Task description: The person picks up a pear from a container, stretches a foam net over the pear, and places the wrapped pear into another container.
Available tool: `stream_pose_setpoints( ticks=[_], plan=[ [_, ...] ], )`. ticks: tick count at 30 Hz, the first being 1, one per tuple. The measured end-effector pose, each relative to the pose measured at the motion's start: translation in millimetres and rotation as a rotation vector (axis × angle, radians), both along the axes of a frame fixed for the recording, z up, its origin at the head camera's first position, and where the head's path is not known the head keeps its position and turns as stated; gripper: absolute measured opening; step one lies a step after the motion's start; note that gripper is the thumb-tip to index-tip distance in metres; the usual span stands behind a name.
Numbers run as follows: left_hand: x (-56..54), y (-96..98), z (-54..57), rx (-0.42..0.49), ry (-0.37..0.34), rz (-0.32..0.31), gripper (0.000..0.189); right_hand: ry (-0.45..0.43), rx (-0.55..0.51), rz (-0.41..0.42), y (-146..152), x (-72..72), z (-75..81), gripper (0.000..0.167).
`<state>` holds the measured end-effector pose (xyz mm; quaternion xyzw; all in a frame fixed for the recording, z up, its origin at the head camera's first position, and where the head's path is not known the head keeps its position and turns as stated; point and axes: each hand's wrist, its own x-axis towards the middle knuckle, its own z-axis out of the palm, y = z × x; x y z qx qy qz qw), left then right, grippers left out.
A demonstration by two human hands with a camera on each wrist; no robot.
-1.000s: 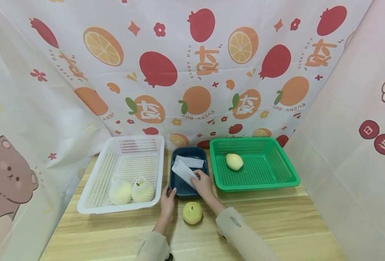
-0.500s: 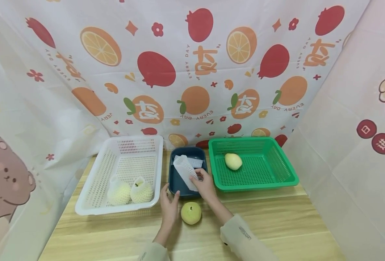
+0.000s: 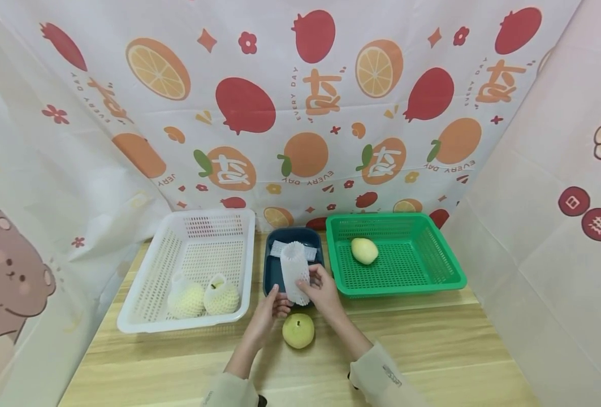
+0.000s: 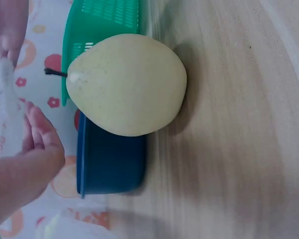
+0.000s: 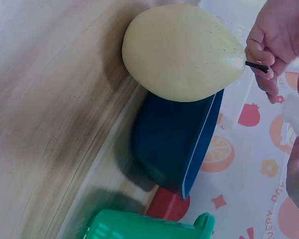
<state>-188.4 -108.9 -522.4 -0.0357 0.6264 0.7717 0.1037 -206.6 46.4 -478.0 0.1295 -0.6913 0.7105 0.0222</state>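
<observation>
A white foam fruit net (image 3: 294, 268) stands tilted above the dark blue tray (image 3: 273, 276), with my right hand (image 3: 324, 291) pinching its right side between thumb and fingers. My left hand (image 3: 268, 312) is close by the net's lower end, its fingers loosely bent, holding nothing. On the wooden table in front of the tray sits a bare yellow-green pear (image 3: 298, 332), stem up; it looms large in the left wrist view as a pale pear (image 4: 129, 84). Another flat foam net (image 3: 278, 249) lies in the tray, partly hidden behind the raised one.
At the left stands a white basket (image 3: 145, 271) with two net-wrapped pears (image 3: 221, 295) near its front. A green basket (image 3: 407, 293) at the right holds one bare pear (image 3: 364, 251). Behind them hangs a fruit-print cloth (image 3: 331, 130).
My right hand has raised the foam net out of the tray and turned it more upright. My left hand has left the tray's side and moved right, toward the net's lower end.
</observation>
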Motion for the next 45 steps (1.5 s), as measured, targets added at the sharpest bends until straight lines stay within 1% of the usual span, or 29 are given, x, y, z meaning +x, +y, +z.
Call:
stream_pose_setpoints(
  ticks=[1, 4, 6, 8, 11, 12, 14, 17, 20, 24, 26, 27, 29, 30, 32, 34, 37, 39, 42, 44, 45],
  plan=[
    [-0.1, -1.4, -0.3, 0.027, -0.022, -0.016, 0.050, -0.005, -0.009, 0.006, 1, -0.8, -3.4, 0.025],
    [0.1, -3.7, -2.6, 0.145, -0.094, -0.029, 0.044, -0.002, -0.026, 0.030, 2, -1.8, -10.9, 0.026],
    [0.3, -4.2, -2.6, 0.244, -0.151, -0.050, 0.039, -0.001, -0.033, 0.043, 2, 3.4, -3.3, 0.025],
    [0.7, -4.6, -2.1, 0.357, -0.188, -0.103, 0.035, -0.008, -0.034, 0.053, 2, 8.5, 4.9, 0.025],
    [1.5, -4.3, -2.4, 0.524, -0.206, -0.204, 0.030, -0.014, -0.026, 0.070, 2, 15.1, 16.3, 0.025],
    [2.0, -4.0, -2.6, 0.580, -0.201, -0.231, 0.030, -0.011, -0.025, 0.077, 2, 15.4, 16.0, 0.025],
    [2.5, -2.6, -4.4, 0.673, -0.180, -0.258, 0.030, -0.009, -0.025, 0.092, 2, 15.4, 15.1, 0.026],
    [2.7, 0.5, -6.0, 0.766, -0.177, -0.245, 0.030, -0.009, -0.019, 0.098, 3, 15.7, 14.0, 0.026],
    [2.3, 3.7, -5.6, 0.828, -0.178, -0.213, 0.031, -0.009, -0.005, 0.090, 3, 15.8, 12.8, 0.025],
    [2.1, 6.5, -2.7, 0.947, -0.183, -0.170, 0.035, -0.025, -0.015, 0.110, 5, 10.0, -0.4, 0.025],
    [1.8, 6.9, -1.3, 1.015, -0.176, -0.175, 0.037, -0.039, -0.031, 0.136, 7, 6.1, -9.1, 0.023],
    [1.8, 7.0, -0.3, 1.038, -0.171, -0.181, 0.037, -0.063, -0.046, 0.147, 8, 3.7, -14.1, 0.024],
    [1.5, 7.2, 1.5, 1.057, -0.153, -0.194, 0.037, -0.129, -0.060, 0.150, 9, 1.4, -19.2, 0.033],
    [1.2, 7.5, 2.4, 1.060, -0.142, -0.202, 0.037, -0.179, -0.064, 0.146, 10, 0.3, -21.4, 0.039],
    [0.6, 7.9, 4.0, 1.061, -0.130, -0.203, 0.036, -0.303, -0.062, 0.136, 11, -1.5, -25.5, 0.051],
    [0.1, 8.5, 5.3, 1.036, -0.115, -0.197, 0.035, -0.437, -0.074, 0.154, 12, -2.4, -27.6, 0.056],
    [-0.8, 9.6, 6.0, 1.008, -0.096, -0.197, 0.032, -0.615, -0.152, 0.222, 13, -3.5, -29.4, 0.053],
    [-1.2, 10.1, 5.8, 0.979, -0.069, -0.202, 0.032, -0.691, -0.231, 0.272, 14, -4.0, -29.0, 0.047],
    [-1.9, 10.8, 5.9, 0.934, -0.036, -0.215, 0.034, -0.770, -0.330, 0.348, 15, -5.0, -27.7, 0.039],
    [-2.2, 11.1, 6.1, 0.892, -0.024, -0.214, 0.034, -0.797, -0.385, 0.388, 16, -5.4, -26.9, 0.035],
    [-2.4, 11.3, 6.5, 0.877, -0.029, -0.210, 0.034, -0.808, -0.420, 0.403, 16, -5.8, -26.3, 0.032]
  ],
)
